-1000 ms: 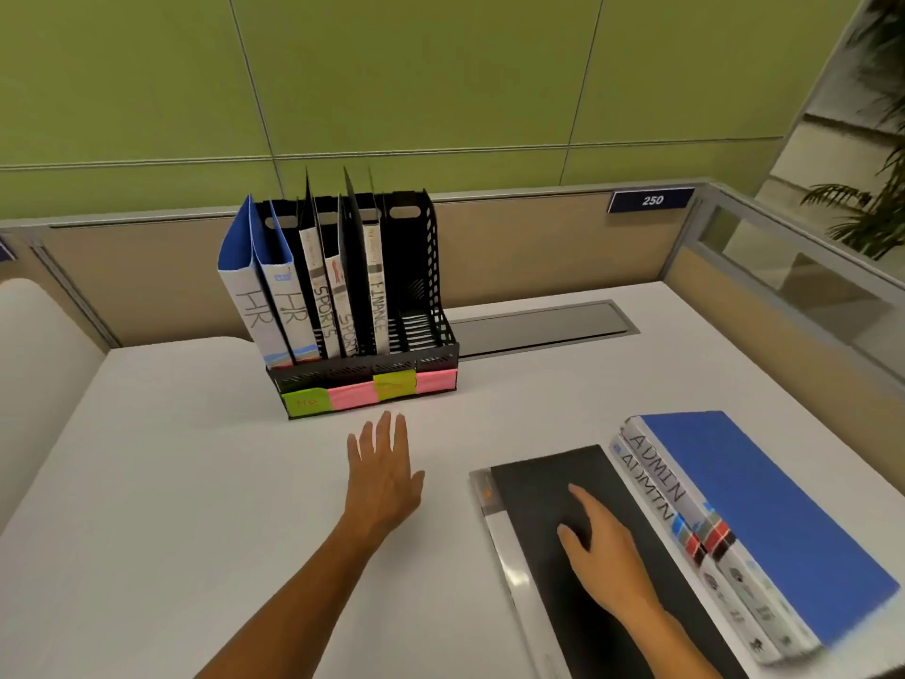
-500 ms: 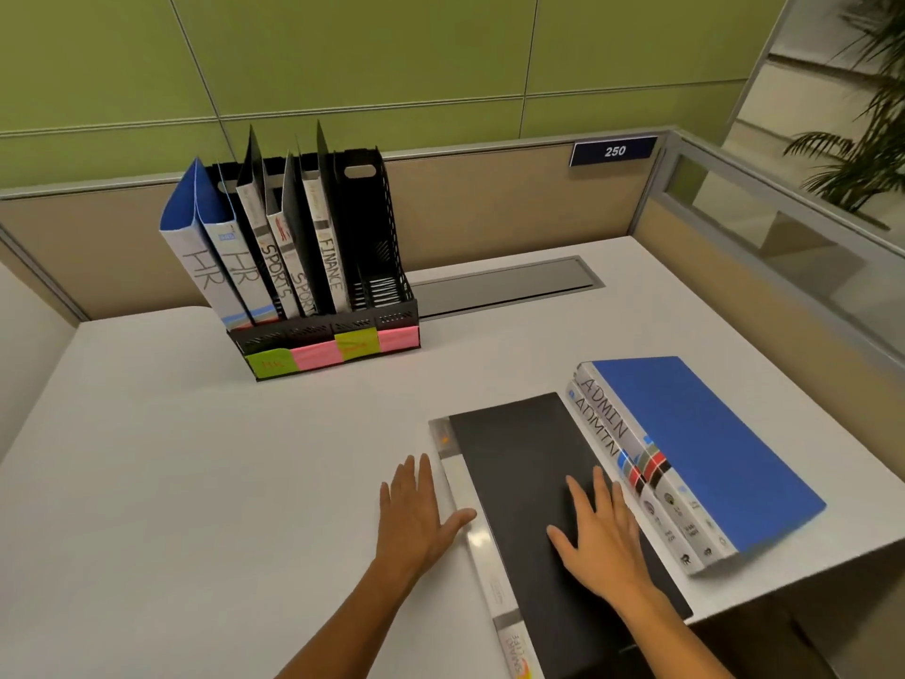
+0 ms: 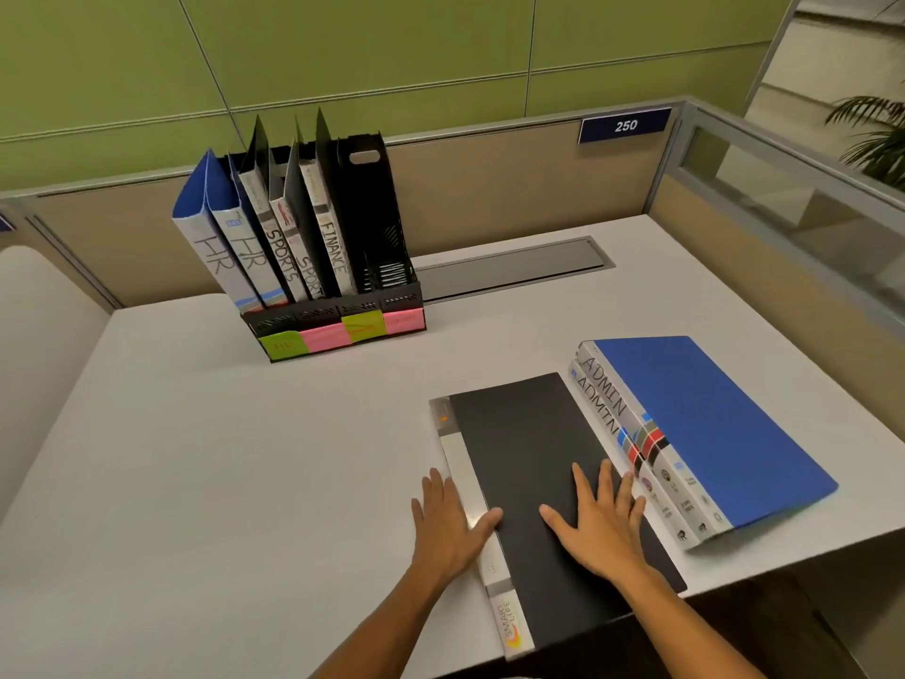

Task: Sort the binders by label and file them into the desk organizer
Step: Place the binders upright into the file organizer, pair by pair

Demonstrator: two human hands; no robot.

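Note:
A black binder [image 3: 534, 463] lies flat near the desk's front edge, its white spine facing left. My left hand [image 3: 448, 524] rests flat beside that spine, thumb touching the cover. My right hand [image 3: 597, 524] lies flat on the black cover, fingers spread. Two blue binders marked ADMIN [image 3: 705, 423] are stacked flat to the right. The black desk organizer [image 3: 343, 316] stands at the back left, holding two HR binders [image 3: 220, 247], two SPORTS binders [image 3: 289, 257] and a FINANCE binder [image 3: 333, 247]; its rightmost slot is empty.
The white desk [image 3: 196, 458] ends at a front edge just under the black binder, which overhangs it. A grey cable flap [image 3: 509, 269] runs along the back. Partition walls close the back and right; a sign reads 250 [image 3: 626, 125].
My left hand has moved from the open desk in front of the organizer back to the black binder's spine. The right hand stays on the cover. The view has shifted.

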